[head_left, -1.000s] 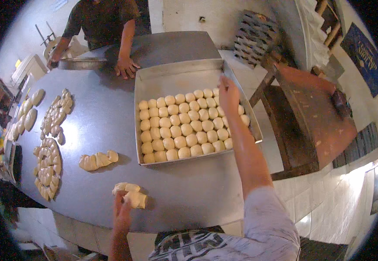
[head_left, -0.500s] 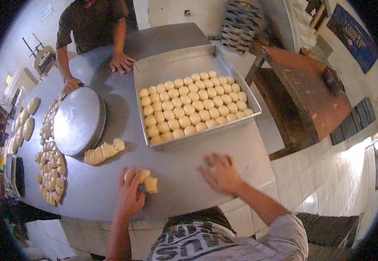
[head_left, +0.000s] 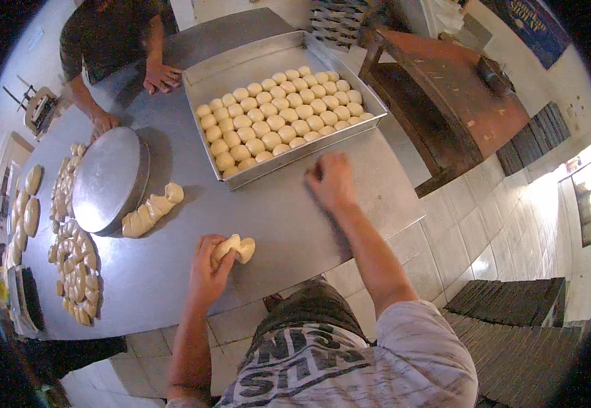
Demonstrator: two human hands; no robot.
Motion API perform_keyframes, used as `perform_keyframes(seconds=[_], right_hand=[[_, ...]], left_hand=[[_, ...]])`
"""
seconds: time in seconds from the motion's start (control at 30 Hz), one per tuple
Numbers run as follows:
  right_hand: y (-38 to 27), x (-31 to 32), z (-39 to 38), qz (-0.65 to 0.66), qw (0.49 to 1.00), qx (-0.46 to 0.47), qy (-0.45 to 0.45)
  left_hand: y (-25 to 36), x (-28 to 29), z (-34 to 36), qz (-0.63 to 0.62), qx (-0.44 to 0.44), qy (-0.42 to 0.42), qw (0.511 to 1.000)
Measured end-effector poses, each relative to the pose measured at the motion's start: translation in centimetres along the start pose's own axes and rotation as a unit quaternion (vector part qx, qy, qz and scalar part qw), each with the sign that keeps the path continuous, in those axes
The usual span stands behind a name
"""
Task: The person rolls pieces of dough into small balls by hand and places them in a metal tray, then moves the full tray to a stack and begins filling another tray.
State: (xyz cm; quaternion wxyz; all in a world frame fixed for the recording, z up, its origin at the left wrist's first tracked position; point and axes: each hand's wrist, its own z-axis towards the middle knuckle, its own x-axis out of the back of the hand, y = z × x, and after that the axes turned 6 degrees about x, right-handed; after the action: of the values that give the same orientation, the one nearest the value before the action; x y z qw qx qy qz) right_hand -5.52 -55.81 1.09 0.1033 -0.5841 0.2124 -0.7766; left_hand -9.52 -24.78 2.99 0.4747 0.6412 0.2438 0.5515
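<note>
My left hand [head_left: 208, 272] is closed around a short strip of pale dough [head_left: 242, 249], whose notched end sticks out past the thumb near the table's front edge. Farther right, my right hand [head_left: 333, 178] is on or just above the table, fingers curled under; whatever they hold, if anything, is hidden. Just beyond it stands a large square metal tray [head_left: 268, 163] with rows of round dough balls [head_left: 275, 122] packed side by side. To the left, a segmented roll of dough [head_left: 151, 212] rests beside a round metal pan [head_left: 108, 180].
Coils of cut dough pieces [head_left: 76, 275] and several oval dough lumps [head_left: 30, 211] lie on the metal table [head_left: 173, 272] at left. A co-worker's hand [head_left: 105, 124] touches the pan; the other hand [head_left: 162, 78] rests on the table. Right stands a brown wooden table [head_left: 445, 88].
My right hand has moved away from me toward the tray's near edge, and its fingers have curled in. My left fingers have closed more around the dough. The whole view has shifted.
</note>
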Motion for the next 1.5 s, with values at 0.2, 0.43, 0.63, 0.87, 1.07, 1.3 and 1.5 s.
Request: perform_keyframes(seconds=[0.2, 0.43, 0.63, 0.87, 1.07, 1.3, 1.5], right_hand=[[3.0, 1.7, -3.9, -0.025, 0.985, 0.161, 0.047], [2.9, 4.3, -4.1, 0.039, 0.98, 0.178, -0.079], [3.6, 9.6, 13.7, 0.52, 0.844, 0.032, 0.126], [8.6, 1.8, 31.2, 0.011, 0.996, 0.031, 0.077], [-4.0, 5.6, 10.0, 0.4, 0.893, 0.156, -0.137], [0.9, 3.4, -6.2, 0.302, 0.913, 0.157, -0.224], [-0.5, 1.9, -1.2, -0.092, 0.975, 0.183, -0.092]], left_hand=[[1.0, 1.7, 0.6, -0.153, 0.171, -0.009, 0.973], [1.6, -1.5, 4.2, -0.162, 0.192, 0.019, 0.968], [0.1, -3.4, 4.3, 0.07, 0.13, 0.002, 0.989], [4.1, -3.3, 4.9, -0.052, 0.218, 0.018, 0.974], [7.3, -2.2, 4.2, -0.132, 0.2, 0.079, 0.968], [2.4, 0.9, 2.2, 0.007, 0.092, 0.048, 0.995], [0.9, 2.9, -1.1, -0.328, 0.15, 0.043, 0.932]])
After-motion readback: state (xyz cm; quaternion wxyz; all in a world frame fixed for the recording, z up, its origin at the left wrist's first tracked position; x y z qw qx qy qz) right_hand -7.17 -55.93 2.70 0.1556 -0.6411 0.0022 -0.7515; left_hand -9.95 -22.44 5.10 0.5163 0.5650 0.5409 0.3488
